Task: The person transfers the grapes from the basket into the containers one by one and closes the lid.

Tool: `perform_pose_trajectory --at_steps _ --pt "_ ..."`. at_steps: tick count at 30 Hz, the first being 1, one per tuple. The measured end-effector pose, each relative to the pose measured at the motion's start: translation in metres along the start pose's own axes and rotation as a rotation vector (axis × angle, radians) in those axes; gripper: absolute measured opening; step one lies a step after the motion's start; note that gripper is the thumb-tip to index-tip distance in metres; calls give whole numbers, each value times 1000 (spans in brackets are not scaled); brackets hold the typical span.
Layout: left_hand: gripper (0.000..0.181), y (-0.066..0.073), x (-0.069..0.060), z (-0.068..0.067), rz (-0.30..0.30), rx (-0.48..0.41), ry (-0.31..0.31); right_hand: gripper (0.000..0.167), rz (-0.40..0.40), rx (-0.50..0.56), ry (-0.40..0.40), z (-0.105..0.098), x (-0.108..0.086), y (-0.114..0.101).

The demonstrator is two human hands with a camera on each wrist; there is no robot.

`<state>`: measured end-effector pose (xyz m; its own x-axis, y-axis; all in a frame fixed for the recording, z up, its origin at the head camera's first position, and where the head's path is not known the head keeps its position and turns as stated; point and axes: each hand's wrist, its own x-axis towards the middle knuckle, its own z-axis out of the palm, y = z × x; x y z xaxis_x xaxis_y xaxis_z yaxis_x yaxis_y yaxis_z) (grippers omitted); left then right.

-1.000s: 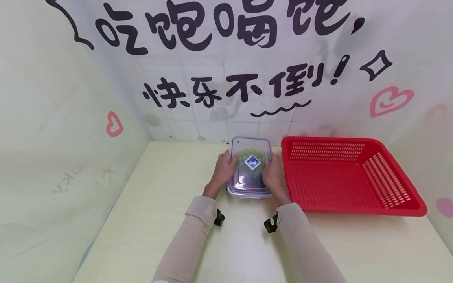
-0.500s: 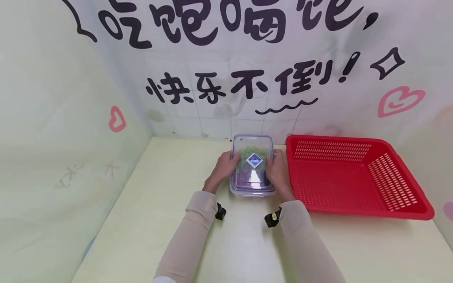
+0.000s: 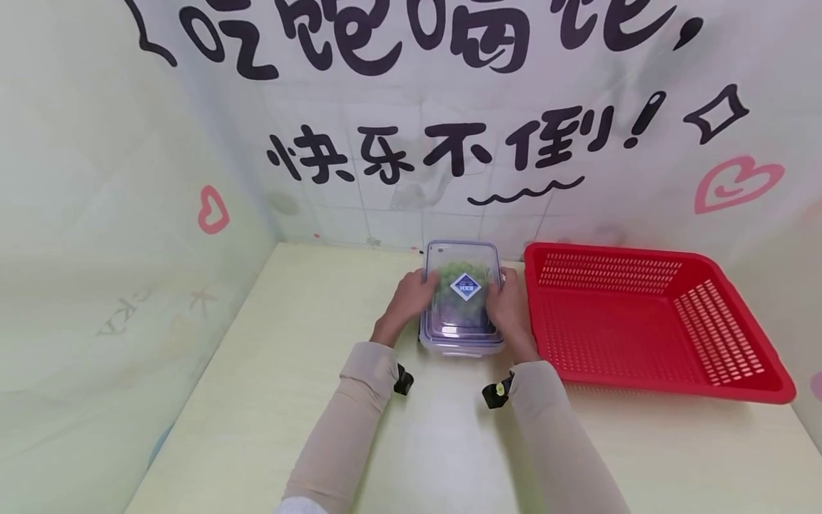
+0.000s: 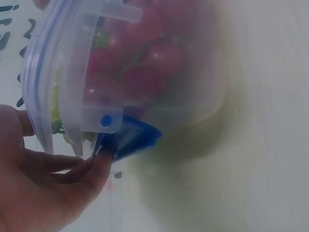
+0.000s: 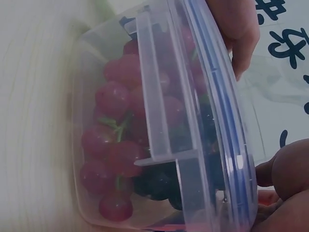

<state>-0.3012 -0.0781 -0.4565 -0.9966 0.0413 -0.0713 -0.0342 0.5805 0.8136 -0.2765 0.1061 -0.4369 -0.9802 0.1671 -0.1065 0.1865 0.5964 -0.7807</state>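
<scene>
A clear plastic food container (image 3: 459, 332) with a blue-edged lid and a blue diamond label stands on the table near the back wall. Red grapes (image 5: 125, 116), with dark and green ones too, fill it. My left hand (image 3: 411, 295) holds its left side, thumb along the lid's edge. In the left wrist view, fingers of that hand touch a blue flap (image 4: 128, 137) below the side latch. Opposite, my right hand (image 3: 509, 303) grips the right side with its thumb on the lid. Some fingers are hidden behind the container.
A red perforated plastic basket (image 3: 604, 335) stands directly to the right of my right hand. The pale tabletop (image 3: 270, 400) ends at a printed wall covering (image 3: 359, 221) behind the container and at another on the left.
The head view has shifted slightly, so everything appears a little further right and up. Both hands stay at the container's sides, with no clear change in their hold.
</scene>
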Motion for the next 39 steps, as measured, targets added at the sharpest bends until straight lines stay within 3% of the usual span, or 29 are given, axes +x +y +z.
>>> perform_pose_trajectory --at_steps 6,12,20,26,30,39 --pt "40 -1 0 2 -4 25 22 50 3 27 -7 5 1 8" --pt "56 -3 0 6 -66 59 73 51 32 64 -39 9 5 11" --pt "61 -5 1 14 -135 -97 93 54 53 124 -72 8 6 17" --pt "70 -7 0 17 -196 -242 24 57 107 164 -113 2 6 19" --pt "75 -9 1 17 -242 -265 -12 58 145 178 -147 1 8 20" --pt "87 -10 4 10 -309 -295 -12 59 182 197 -186 1 11 25"
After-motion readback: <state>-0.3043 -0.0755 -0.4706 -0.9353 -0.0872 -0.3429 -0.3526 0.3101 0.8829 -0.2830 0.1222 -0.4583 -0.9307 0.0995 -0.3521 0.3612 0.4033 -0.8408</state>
